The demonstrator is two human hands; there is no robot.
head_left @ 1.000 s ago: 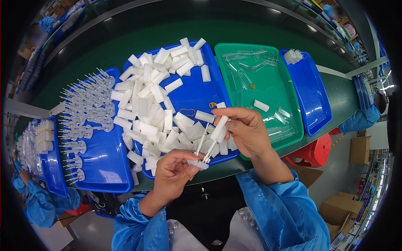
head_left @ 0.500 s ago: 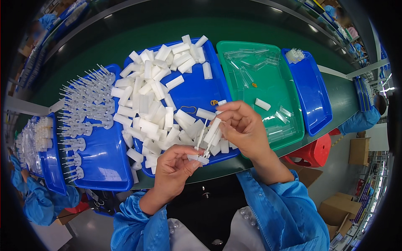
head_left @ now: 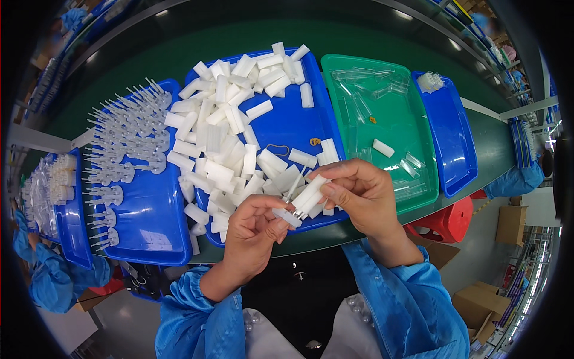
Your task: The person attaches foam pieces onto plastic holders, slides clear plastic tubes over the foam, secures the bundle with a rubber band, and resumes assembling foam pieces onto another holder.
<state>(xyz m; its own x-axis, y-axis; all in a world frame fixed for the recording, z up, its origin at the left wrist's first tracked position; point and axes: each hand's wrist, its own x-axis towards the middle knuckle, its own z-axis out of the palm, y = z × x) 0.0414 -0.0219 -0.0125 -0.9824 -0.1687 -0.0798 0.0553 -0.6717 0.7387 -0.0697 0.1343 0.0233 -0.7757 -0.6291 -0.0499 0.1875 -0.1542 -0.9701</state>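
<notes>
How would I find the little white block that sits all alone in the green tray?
Look for the green tray between two blue ones. Near its middle lies one small white block. Everything else in that tray is clear plastic, so this solid white piece stands out.

Four trays lie side by side on the desk [head_left: 179,36]. The far-left tray [head_left: 152,224] carries rows of needle-tipped parts [head_left: 122,143]. Just right of it, the middle tray [head_left: 281,122] holds a heap of short caps [head_left: 224,137], thickest toward its left and rear. Right of that sits a third tray [head_left: 418,158] with clear tubes [head_left: 365,81] at its rear. The far-right tray [head_left: 457,149] has a small clump of parts [head_left: 430,82] in its rear corner. The left hand [head_left: 254,230] and right hand [head_left: 362,194] meet over the front edge of the middle tray, with a cap [head_left: 310,194] and a flanged piece [head_left: 286,216] between them. A stool [head_left: 445,221] stands below the desk's front right.
</notes>
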